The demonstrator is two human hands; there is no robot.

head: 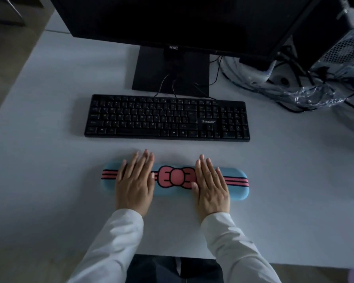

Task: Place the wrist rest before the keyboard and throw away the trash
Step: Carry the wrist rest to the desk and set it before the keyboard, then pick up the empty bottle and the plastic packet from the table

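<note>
Flat on the white table (49, 152) lay the blue wrist rest (175, 181) with its pink bow and stripes, parallel to the black keyboard (166, 119) and just in front of it, a strip of bare table between them. Both hands pressed palm-down on it: the left hand (135, 180) on the left part, the right hand (212, 184) right of the bow. Their fingers (140, 160) were stretched out and released, gripping nothing, the tips reaching past the rest's far edge. Behind the keyboard stood a dark monitor (172, 19), with crumpled clear plastic wrap (307, 92) among cables at the right rear.
</note>
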